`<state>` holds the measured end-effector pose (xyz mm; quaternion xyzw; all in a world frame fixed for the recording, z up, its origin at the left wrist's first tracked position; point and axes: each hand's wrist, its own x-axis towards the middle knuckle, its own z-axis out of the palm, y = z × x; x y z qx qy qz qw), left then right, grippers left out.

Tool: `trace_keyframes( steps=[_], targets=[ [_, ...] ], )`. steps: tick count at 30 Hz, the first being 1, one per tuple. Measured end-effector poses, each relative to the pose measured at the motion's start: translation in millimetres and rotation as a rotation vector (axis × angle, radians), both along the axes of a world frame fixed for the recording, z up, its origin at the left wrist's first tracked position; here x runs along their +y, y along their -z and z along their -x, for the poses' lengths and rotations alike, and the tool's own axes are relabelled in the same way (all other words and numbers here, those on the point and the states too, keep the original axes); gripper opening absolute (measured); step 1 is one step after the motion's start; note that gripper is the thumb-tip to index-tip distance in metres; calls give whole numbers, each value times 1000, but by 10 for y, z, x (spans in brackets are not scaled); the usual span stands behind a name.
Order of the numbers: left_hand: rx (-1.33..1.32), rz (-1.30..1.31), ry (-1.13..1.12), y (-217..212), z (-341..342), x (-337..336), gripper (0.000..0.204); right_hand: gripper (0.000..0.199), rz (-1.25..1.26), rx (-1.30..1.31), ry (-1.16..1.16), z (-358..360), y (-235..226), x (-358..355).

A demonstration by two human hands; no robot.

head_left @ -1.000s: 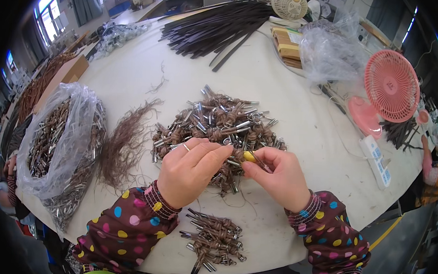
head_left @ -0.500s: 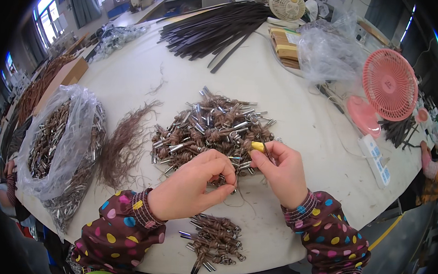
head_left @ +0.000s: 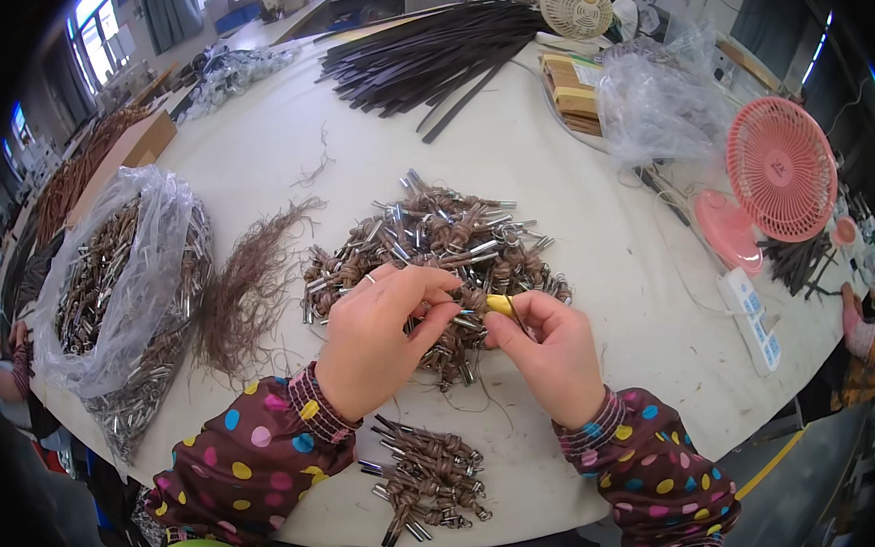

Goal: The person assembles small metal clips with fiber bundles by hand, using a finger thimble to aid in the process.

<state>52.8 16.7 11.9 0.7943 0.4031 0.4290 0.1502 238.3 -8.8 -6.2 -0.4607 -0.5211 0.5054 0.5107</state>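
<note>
My left hand (head_left: 379, 330) is closed in a pinch over the near edge of a big heap of knotted brown cords (head_left: 441, 224) with shiny metal tips. One such knotted cord (head_left: 472, 300) is at its fingertips, partly hidden by them. Close on the right, my right hand (head_left: 551, 353) is closed round a small tool with a yellow part (head_left: 499, 305) and a dark curved part; its exact kind is unclear. The yellow end points left and reaches the cord. Nearer to me lies a smaller pile of the same knotted cords (head_left: 430, 479).
At left stands a clear plastic bag (head_left: 102, 353) full of similar pieces, beside a tangle of brown thread (head_left: 251, 297). Dark strips (head_left: 431, 58) lie at the back. On the right are a pink fan (head_left: 779, 169), a white power strip (head_left: 750, 318) and crumpled plastic (head_left: 658, 102).
My left hand has moved up and away from me, from below the heap's edge to beside the tool. My right hand has shifted slightly left and nearer, still holding the tool.
</note>
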Motion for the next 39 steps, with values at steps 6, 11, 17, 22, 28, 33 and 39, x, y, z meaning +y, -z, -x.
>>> trace_keyframes(
  steps=[6, 11, 17, 22, 28, 33, 39],
  targets=[
    [239, -472, 17, -45, 98, 48, 21, 18, 158, 34, -114, -35, -41, 1],
    [135, -371, -45, 21, 48, 25, 18, 22, 283, -14, -267, -50, -184, -8],
    [-21, -40, 111, 151, 77, 50, 12, 28, 250, -41, -298, -75, -79, 3],
    [53, -234, 189, 105, 85, 85, 18, 35, -133, -561, -71, -196, -249, 12],
    [127, -319, 190, 66, 126, 67, 25, 27, -538, -904, -48, -112, -437, -9],
    [181, -368, 216, 104, 128, 90, 20, 24, -690, -1127, -105, -125, -539, 25],
    [236, -395, 245, 121, 152, 78, 22, 22, -745, -1198, -177, -131, -624, 81]
  ],
)
